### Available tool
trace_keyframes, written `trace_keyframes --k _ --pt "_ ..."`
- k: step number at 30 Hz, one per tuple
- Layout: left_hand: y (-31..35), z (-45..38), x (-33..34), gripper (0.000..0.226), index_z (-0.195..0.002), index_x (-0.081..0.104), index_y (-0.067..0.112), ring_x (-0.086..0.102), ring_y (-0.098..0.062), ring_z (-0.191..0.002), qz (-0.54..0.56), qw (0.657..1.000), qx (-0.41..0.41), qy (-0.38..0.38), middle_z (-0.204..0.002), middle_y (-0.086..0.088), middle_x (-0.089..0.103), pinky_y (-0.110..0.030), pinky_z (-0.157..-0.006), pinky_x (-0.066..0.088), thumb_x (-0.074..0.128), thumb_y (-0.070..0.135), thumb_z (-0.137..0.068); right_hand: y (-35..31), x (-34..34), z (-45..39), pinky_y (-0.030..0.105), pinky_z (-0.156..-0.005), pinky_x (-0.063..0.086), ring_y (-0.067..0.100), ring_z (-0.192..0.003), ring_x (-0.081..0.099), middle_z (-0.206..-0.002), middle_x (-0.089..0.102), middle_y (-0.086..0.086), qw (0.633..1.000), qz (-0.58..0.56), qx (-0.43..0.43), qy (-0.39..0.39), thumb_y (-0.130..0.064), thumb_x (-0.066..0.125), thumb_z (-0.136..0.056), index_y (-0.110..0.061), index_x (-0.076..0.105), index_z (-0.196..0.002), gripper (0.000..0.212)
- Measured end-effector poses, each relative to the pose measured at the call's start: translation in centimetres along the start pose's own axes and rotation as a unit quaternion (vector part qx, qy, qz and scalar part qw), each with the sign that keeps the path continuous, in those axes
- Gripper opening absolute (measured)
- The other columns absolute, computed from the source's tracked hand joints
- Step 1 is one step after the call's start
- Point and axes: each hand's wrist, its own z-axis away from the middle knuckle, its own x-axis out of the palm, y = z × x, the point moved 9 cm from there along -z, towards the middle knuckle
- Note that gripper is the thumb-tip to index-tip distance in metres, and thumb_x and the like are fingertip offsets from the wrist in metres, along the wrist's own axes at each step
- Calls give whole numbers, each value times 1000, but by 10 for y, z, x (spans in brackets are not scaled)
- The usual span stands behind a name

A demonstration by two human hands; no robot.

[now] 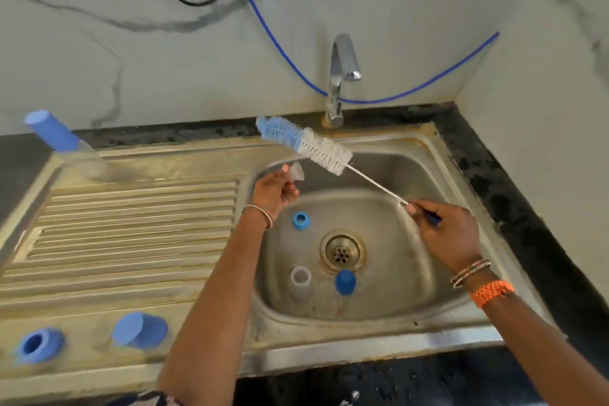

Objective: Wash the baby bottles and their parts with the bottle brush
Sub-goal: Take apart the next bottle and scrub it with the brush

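left hand (272, 189): pinching clear teat (296, 171) over sink (461, 303)
right hand (448, 234): gripping bottle brush (304, 145) handle
technique: ease bristles into teat, twist gently

No legible text, label, brand or number on any surface.

Stained steel sink (428, 155) (dull); glossy chrome tap (341, 76); bristly bottle brush (304, 145).

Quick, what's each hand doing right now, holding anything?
Left hand: pinching a small clear nipple over the sink.
Right hand: gripping the bottle brush by its handle.
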Motion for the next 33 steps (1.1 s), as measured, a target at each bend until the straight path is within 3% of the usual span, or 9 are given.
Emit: trace_keyframes --k 4,7,9,12,17,20,21,24,33 --pt "58 23 0 16 -93 58 4 65 -15 -67 164 985 57 3 -80 -10 62 -25 -65 59 57 20 -94 -20 -29 7 24 -66 47 23 -78 70 -86 75 5 999 -23 -39 25 -23 70 -83 -15 77 -93 15" --pt "94 42 1 14 -92 55 2 68 -15 -58 245 965 87 -12 -71 -13 68 -24 -56 57 53 16 -96 -26 -52 16 11 -60 38 21 -78 68 -89 75 5 998 -11 -42 47 -22 71 -83 -15 77 -93 14" --pt "113 54 4 18 -90 54 4 67 -13 -55 248 963 100 -18 -64 -10 69 -21 -51 55 51 20 -97 -27 -62 20 13 -59 36 15 -74 62 -90 74 2 998 -11 -38 51 -25 70 -84 -18 76 -95 15" --pt "132 68 8 24 -90 52 3 64 -11 -50 221 969 105 -10 -59 -8 68 -19 -50 53 52 26 -97 -30 -70 26 24 -60 42 12 -72 60 -90 74 -1 997 -20 -45 55 -26 69 -84 -21 76 -95 14" --pt "140 76 -1 30 -88 54 2 58 -9 -41 170 977 113 58 -53 -6 64 -19 -45 51 56 31 -94 -51 -83 37 15 -51 36 18 -65 66 -82 75 0 988 17 -105 108 -17 76 -78 -18 77 -89 11" --pt "138 75 -16 32 -80 52 4 53 -7 -34 148 976 107 119 -52 -6 61 -18 -39 47 56 32 -94 -61 -88 44 22 -43 42 19 -55 64 -71 71 -1 978 52 -145 141 -19 78 -77 -20 77 -89 12" --pt "136 74 -20 32 -78 52 4 52 -7 -33 139 975 102 137 -58 -7 60 -17 -39 47 55 32 -94 -64 -90 47 25 -40 43 18 -50 61 -67 69 -2 973 59 -163 153 -25 74 -80 -21 77 -89 10" --pt "132 75 -29 35 -76 51 3 48 -6 -30 104 973 98 183 -64 -8 54 -17 -38 46 54 33 -95 -74 -92 54 22 -36 39 14 -43 53 -59 61 -7 960 80 -214 164 -40 52 -85 -21 76 -90 31" --pt "140 70 -36 41 -65 46 7 44 -5 -25 -3 968 132 215 -59 -7 49 -21 -48 48 54 35 -94 -89 -91 57 17 -40 29 18 -43 50 -57 55 -4 942 157 -239 175 -38 48 -89 -20 75 -90 33"
